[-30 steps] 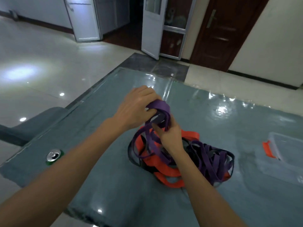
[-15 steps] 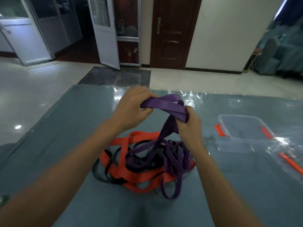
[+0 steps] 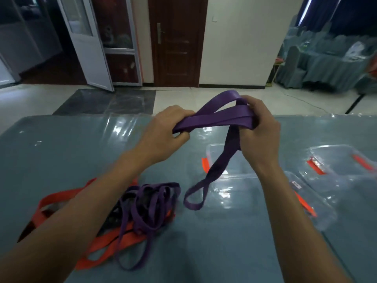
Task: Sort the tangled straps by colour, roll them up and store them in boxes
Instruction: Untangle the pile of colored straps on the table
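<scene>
Above table (image 3: 61, 152), purple strap (image 3: 216, 119) spans left hand (image 3: 163, 135) and right hand (image 3: 259, 129) grips.

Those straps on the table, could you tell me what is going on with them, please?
A person is sorting them by colour. Both hands, left hand and right hand, grip a purple strap lifted above the table, its loose loop hanging down. A tangled pile of orange, purple and dark straps lies under the left forearm. Clear boxes with orange clips sit open to the right; no strap seems to lie in them yet.
</scene>
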A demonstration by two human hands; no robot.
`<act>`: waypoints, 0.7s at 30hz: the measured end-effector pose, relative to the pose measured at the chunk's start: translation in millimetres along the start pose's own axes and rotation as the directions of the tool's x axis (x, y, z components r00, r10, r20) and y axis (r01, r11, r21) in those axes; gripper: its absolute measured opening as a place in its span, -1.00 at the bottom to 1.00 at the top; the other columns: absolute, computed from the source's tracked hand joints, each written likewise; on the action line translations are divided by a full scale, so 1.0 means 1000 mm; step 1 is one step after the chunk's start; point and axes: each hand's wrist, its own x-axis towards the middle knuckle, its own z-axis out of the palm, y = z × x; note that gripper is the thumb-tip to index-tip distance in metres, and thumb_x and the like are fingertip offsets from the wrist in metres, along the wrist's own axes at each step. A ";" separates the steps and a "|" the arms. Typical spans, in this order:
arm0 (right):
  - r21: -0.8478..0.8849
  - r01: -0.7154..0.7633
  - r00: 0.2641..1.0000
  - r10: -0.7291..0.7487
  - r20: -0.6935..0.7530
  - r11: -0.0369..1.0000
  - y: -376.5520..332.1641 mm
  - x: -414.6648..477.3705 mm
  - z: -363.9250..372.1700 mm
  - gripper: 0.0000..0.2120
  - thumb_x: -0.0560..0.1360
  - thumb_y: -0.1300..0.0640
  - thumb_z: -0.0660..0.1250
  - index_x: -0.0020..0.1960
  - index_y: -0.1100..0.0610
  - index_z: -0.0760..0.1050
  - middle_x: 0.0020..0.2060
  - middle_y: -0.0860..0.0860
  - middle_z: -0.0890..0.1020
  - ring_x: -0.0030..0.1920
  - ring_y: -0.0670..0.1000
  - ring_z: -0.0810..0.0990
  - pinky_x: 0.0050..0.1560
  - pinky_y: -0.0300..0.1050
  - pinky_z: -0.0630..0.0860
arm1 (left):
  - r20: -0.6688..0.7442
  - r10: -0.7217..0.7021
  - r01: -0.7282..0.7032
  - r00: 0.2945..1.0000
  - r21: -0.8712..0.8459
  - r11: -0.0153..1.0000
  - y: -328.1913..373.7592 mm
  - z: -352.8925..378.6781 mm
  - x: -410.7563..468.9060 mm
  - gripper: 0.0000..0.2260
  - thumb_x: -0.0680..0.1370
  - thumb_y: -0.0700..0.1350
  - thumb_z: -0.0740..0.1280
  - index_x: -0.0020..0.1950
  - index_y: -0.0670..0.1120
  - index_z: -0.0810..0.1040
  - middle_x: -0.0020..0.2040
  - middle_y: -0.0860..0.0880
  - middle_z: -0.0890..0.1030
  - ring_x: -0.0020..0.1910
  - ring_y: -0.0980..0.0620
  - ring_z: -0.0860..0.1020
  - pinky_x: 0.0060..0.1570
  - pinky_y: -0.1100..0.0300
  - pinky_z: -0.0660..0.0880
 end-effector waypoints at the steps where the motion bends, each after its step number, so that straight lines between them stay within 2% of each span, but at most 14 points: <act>1: -0.025 0.013 1.000 -0.013 -0.008 1.000 0.009 0.003 -0.015 -0.52 0.39 0.39 0.25 0.24 0.08 0.56 -0.13 -0.23 0.61 -0.14 -0.28 0.54 -0.09 -0.40 0.44 | 0.006 0.011 -0.011 1.000 -0.009 1.000 0.008 0.013 0.008 -0.65 0.47 -0.27 0.39 0.27 -0.20 0.57 0.00 -0.10 0.59 -0.07 -0.01 0.51 -0.04 0.19 0.40; 4: -0.111 0.013 1.000 -0.012 0.005 0.994 0.042 0.002 -0.054 -0.53 0.39 0.37 0.27 0.24 0.06 0.57 -0.11 -0.17 0.62 -0.13 -0.29 0.54 -0.08 -0.44 0.41 | 0.044 0.027 -0.025 0.999 -0.050 0.998 0.025 0.056 0.023 -0.64 0.48 -0.29 0.40 0.28 -0.20 0.57 0.00 -0.10 0.60 -0.06 0.01 0.50 -0.04 0.22 0.38; 6: -0.147 -0.044 0.998 0.051 0.046 0.988 0.073 -0.007 -0.077 -0.53 0.39 0.35 0.29 0.24 0.02 0.57 -0.12 -0.21 0.62 -0.13 -0.29 0.55 -0.07 -0.43 0.41 | 0.078 0.013 -0.006 0.997 -0.093 0.996 0.032 0.088 0.024 -0.64 0.47 -0.28 0.39 0.28 -0.17 0.59 0.00 -0.07 0.60 -0.06 0.02 0.49 -0.03 0.23 0.37; 10: -0.313 -0.178 0.955 0.241 0.175 0.933 0.148 -0.045 -0.111 -0.54 0.42 0.38 0.35 0.25 0.06 0.59 -0.01 -0.08 0.67 -0.02 -0.05 0.61 -0.03 -0.25 0.42 | 0.224 -0.013 0.048 0.974 -0.147 0.988 0.040 0.161 0.007 -0.62 0.48 -0.29 0.41 0.30 -0.16 0.58 0.06 -0.07 0.64 0.00 -0.01 0.55 0.06 0.16 0.45; 14: -0.486 -0.202 0.884 0.373 0.284 0.850 0.209 -0.093 -0.125 -0.61 0.39 0.35 0.40 0.19 0.10 0.61 0.03 0.07 0.67 0.02 0.16 0.62 -0.02 -0.07 0.46 | 0.407 -0.052 0.125 0.912 -0.154 0.980 0.034 0.228 -0.026 -0.60 0.50 -0.24 0.42 0.35 -0.14 0.55 0.12 -0.06 0.66 0.08 -0.09 0.59 0.13 0.03 0.50; 18: -0.614 -0.198 0.799 0.488 0.350 0.764 0.248 -0.135 -0.128 -0.63 0.41 0.32 0.38 0.21 0.13 0.60 0.08 0.08 0.66 0.08 0.21 0.60 0.06 0.08 0.52 | 0.540 -0.150 0.233 0.828 -0.089 0.968 0.027 0.274 -0.059 -0.48 0.53 -0.12 0.38 0.49 0.05 0.41 0.21 0.03 0.60 0.17 -0.03 0.55 0.18 0.00 0.49; 21: -0.702 -0.130 0.737 0.542 0.403 0.700 0.274 -0.161 -0.130 -0.62 0.42 0.32 0.36 0.22 0.14 0.59 0.12 0.08 0.64 0.15 0.22 0.56 0.13 0.10 0.48 | 0.610 -0.153 0.244 0.777 -0.068 0.967 0.027 0.304 -0.074 -0.47 0.52 -0.14 0.37 0.49 0.06 0.40 0.24 0.02 0.60 0.20 -0.05 0.54 0.21 0.02 0.48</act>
